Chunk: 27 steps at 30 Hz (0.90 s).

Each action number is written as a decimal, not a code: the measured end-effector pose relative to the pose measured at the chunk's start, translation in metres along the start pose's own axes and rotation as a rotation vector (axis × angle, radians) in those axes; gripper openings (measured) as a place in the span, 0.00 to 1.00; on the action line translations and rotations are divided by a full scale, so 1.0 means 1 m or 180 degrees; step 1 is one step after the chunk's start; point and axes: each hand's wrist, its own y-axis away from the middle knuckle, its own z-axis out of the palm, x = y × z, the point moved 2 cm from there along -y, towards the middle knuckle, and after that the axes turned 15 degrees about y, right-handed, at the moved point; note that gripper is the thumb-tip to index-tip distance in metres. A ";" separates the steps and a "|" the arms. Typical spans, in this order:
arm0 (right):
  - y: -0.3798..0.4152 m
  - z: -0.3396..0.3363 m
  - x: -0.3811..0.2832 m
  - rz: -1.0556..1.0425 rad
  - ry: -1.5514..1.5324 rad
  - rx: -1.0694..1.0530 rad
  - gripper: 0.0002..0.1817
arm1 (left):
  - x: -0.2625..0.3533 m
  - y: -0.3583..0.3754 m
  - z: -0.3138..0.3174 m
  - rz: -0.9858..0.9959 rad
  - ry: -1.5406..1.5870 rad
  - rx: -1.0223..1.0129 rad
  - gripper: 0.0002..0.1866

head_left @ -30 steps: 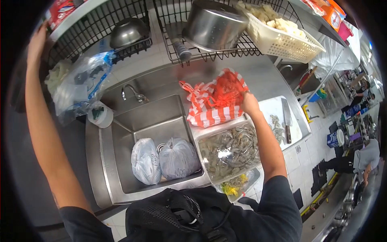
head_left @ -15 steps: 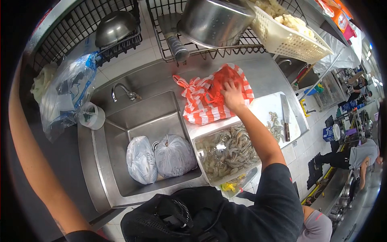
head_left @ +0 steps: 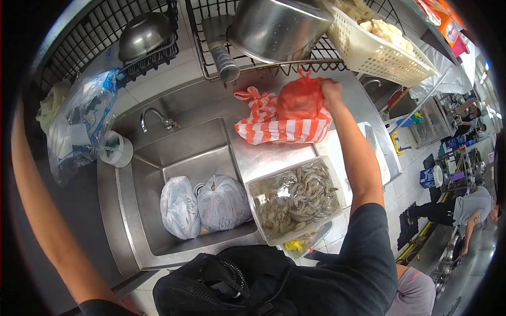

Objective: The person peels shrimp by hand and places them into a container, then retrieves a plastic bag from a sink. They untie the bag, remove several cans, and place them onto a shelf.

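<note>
My right hand [head_left: 331, 91] is closed on the right edge of a plain red plastic bag [head_left: 300, 99]. That bag stands bunched up in a red-and-white patterned plastic bag [head_left: 284, 131] on the steel counter. The patterned bag's knotted handle lies to the left. Below my right arm is a clear tub [head_left: 253, 208] of shrimp [head_left: 311, 192] in water. A white cutting board [head_left: 337, 150] sits partly hidden under the arm, with a knife [head_left: 373, 141] on it. My left arm reaches up the left edge; its hand is lost in the dark border.
Two tied plastic bags [head_left: 179, 208] lie in the steel sink [head_left: 150, 200] beneath a faucet [head_left: 153, 117]. A wire rack [head_left: 205, 31] above holds a large pot [head_left: 279, 31] and a cream basket [head_left: 385, 58]. Co-workers stand at right, one in a grey shirt [head_left: 472, 205].
My right hand has moved up and right, from pressing into the bags to gripping the red bag's edge. The red bag now stands taller and the patterned bag sits farther back.
</note>
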 end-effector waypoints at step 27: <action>-0.074 -0.056 0.048 -0.1076 0.1177 -0.0150 0.02 | 0.090 0.558 0.012 -0.3535 0.1870 -0.2079 0.15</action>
